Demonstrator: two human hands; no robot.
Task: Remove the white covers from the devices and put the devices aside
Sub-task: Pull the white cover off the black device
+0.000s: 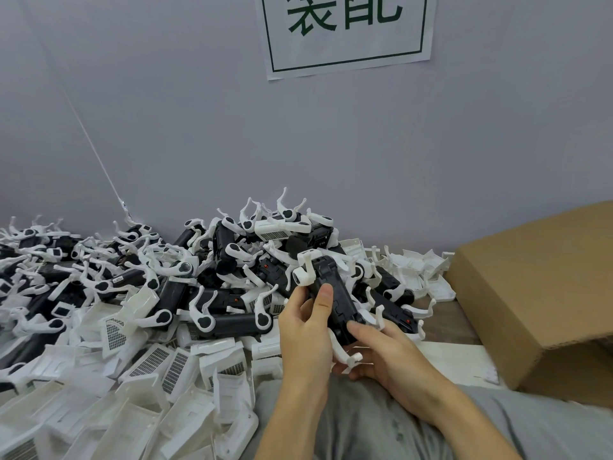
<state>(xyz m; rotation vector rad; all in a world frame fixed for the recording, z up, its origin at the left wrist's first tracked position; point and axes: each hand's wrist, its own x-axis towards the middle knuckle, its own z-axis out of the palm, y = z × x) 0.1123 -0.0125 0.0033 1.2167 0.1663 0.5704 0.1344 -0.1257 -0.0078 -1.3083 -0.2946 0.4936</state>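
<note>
I hold one black device (335,293) with white legs in front of me, above my lap. My left hand (305,330) grips its left side, thumb lying on the black top. My right hand (381,350) grips its near end from below, thumb pressed on the body. A white leg (303,272) sticks up at the device's far end and another white leg (345,355) pokes out under my fingers. Behind my hands lies a big heap of black devices (232,257) with white legs. Loose white covers (159,363) are piled at the lower left.
An open cardboard box (544,287) lies on its side at the right. More white covers (421,270) sit between the heap and the box. A grey wall with a paper sign (345,31) rises behind. My grey-clothed lap (365,426) fills the bottom.
</note>
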